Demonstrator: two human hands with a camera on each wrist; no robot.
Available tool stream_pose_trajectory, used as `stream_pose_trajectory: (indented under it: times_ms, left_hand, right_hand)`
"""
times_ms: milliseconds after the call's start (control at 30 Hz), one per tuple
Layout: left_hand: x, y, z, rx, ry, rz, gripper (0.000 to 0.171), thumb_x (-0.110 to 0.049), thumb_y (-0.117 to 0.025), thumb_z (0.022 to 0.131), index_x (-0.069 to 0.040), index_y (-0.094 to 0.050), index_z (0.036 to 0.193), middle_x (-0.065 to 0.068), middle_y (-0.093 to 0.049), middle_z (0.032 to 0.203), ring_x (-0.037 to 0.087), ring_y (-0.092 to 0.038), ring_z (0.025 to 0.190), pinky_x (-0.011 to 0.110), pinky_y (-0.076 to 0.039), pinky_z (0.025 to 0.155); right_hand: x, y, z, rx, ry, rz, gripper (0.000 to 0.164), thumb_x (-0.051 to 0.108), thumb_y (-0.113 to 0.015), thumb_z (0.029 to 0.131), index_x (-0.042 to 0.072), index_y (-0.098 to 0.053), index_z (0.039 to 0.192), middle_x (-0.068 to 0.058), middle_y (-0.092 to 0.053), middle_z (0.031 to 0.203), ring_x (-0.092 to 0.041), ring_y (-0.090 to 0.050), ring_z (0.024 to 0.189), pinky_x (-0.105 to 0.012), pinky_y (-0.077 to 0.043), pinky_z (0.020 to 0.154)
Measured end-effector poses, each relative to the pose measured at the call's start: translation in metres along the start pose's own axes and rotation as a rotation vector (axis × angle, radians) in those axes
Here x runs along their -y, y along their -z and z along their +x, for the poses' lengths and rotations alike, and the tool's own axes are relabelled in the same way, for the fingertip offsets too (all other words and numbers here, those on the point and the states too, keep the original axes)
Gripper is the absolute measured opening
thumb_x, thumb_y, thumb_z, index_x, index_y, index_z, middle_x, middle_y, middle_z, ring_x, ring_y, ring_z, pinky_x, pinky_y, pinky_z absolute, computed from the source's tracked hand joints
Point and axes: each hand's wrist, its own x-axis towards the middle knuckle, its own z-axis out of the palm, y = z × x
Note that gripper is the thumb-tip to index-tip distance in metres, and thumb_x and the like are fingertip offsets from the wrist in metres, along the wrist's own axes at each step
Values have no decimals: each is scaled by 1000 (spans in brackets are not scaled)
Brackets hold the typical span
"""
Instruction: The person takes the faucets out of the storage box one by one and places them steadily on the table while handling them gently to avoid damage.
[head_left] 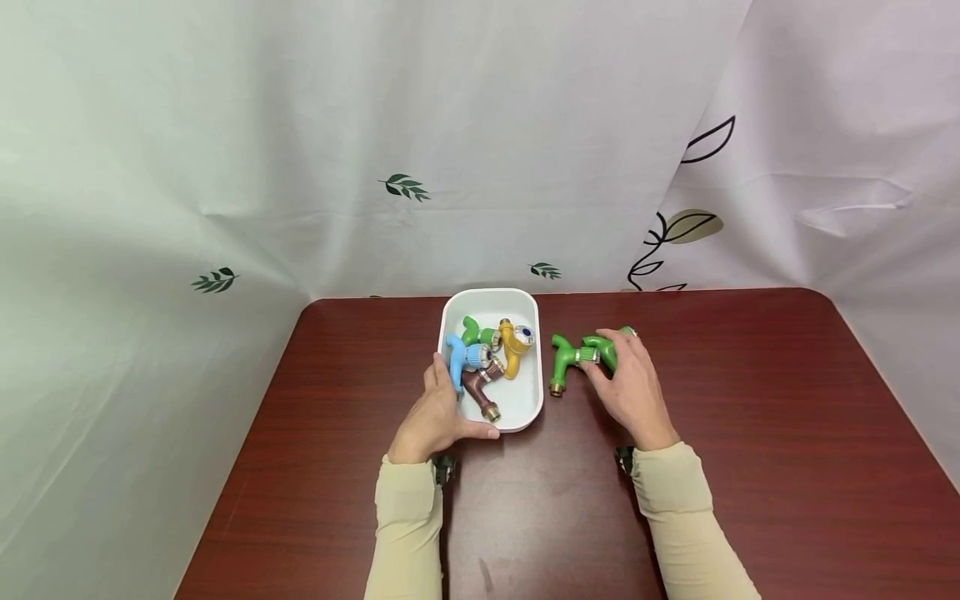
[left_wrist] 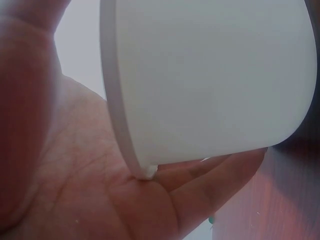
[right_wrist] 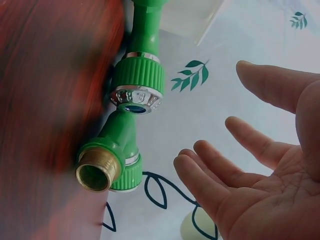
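My left hand (head_left: 433, 417) cups the near left corner of a white plastic container (head_left: 528, 408), thumb along the near rim and fingers against the outer wall. Inside lie a blue tap (head_left: 456, 360), a green tap, a yellow tap (head_left: 513, 360) and a maroon tap (head_left: 478, 395). Two more green taps lie on the table right of it, the left one (head_left: 564, 358) with its knob close to the other (head_left: 604, 350). Over the right-hand one hovers my right hand (head_left: 632, 387); the right wrist view shows its fingers spread, apart from both taps, with nothing held.
The dark red wooden table (head_left: 750, 433) has its far edge just behind the container. A pale cloth (head_left: 525, 125) with leaf prints hangs behind the table and along its sides.
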Motion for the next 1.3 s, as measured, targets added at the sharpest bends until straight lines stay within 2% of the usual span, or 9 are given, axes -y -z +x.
stream_pose_trajectory:
  times_ms: [167, 567, 933, 1067, 1300]
  left_hand:
    - [1, 0, 0, -4, -11, -3, 152, -47, -97, 59, 2, 6, 158, 35, -4, 160, 45, -45, 131, 45, -50, 94]
    - [1, 0, 0, 3, 15, 0, 153, -48, -97, 58, 1, 7, 159, 33, -9, 160, 43, -50, 124, 46, -50, 95]
    - [1, 0, 0, 12, 28, 6, 154, -48, -97, 57, -3, 10, 160, 32, -9, 160, 43, -52, 121, 46, -50, 95]
    - [0, 0, 0, 18, 30, -3, 155, -48, -97, 57, -3, 10, 159, 32, -10, 160, 43, -53, 119, 46, -50, 94]
    - [0, 0, 1, 11, 34, 2, 154, -48, -97, 58, -3, 10, 159, 31, -10, 160, 43, -52, 122, 46, -49, 96]
  right_hand:
    - [4, -2, 1, 10, 12, 13, 51, 16, -76, 89, 1, -58, 134, -25, -53, 134, -42, -47, 127, -57, -37, 105]
    - [15, -12, 6, 36, 51, 7, 53, 16, -77, 88, 1, -57, 135, -24, -53, 136, -39, -48, 128, -53, -40, 104]
    - [25, -21, 10, 111, 54, 13, 57, 20, -78, 89, 4, -56, 139, -21, -49, 142, -37, -44, 132, -53, -39, 106]
    - [27, -25, 12, 138, 81, 19, 59, 20, -78, 89, 3, -54, 140, -22, -48, 144, -39, -44, 133, -52, -35, 110]
    - [28, -32, 19, 165, 137, -5, 59, 17, -78, 89, 2, -54, 141, -24, -47, 145, -39, -46, 133, -52, -37, 109]
